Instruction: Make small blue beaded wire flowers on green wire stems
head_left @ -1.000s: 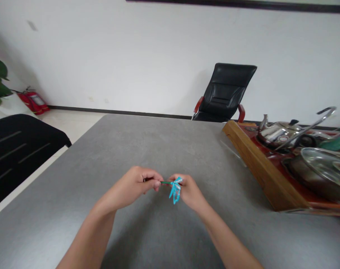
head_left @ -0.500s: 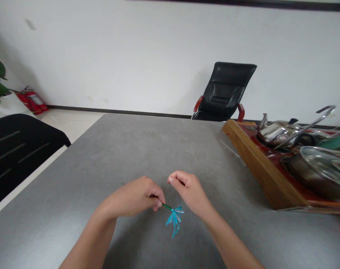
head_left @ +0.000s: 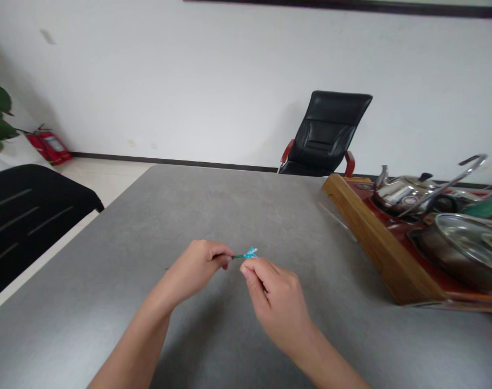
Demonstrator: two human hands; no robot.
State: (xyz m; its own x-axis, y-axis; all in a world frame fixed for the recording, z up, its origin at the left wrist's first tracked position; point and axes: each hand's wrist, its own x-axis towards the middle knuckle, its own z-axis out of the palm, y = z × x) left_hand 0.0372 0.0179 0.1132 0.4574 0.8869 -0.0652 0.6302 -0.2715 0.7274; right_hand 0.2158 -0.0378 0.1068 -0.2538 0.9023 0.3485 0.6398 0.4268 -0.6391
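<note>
Between the thumb and fingers of my left hand [head_left: 205, 265] is the thin green stem of a small blue craft flower [head_left: 251, 252], held above the table. The stem's far end shows behind my left wrist. The flower's shiny blue petals point right, and my right hand [head_left: 274, 297] partly covers them. That hand is closed in a pinch just below the flower head. What sits between its fingertips is hidden, and I cannot tell whether it touches the petals.
A grey table [head_left: 213, 205] lies under my hands. At right a wooden tea tray [head_left: 367, 243] carries a steel kettle [head_left: 408, 192] and a glass-lidded pot [head_left: 465, 248]. A black office chair [head_left: 327, 129] stands beyond the table, another black chair [head_left: 39, 216] at left.
My left hand has risen and turned the flower, whose petals hung down before and now point right. My right hand has moved down, from above the flower to just below it.
</note>
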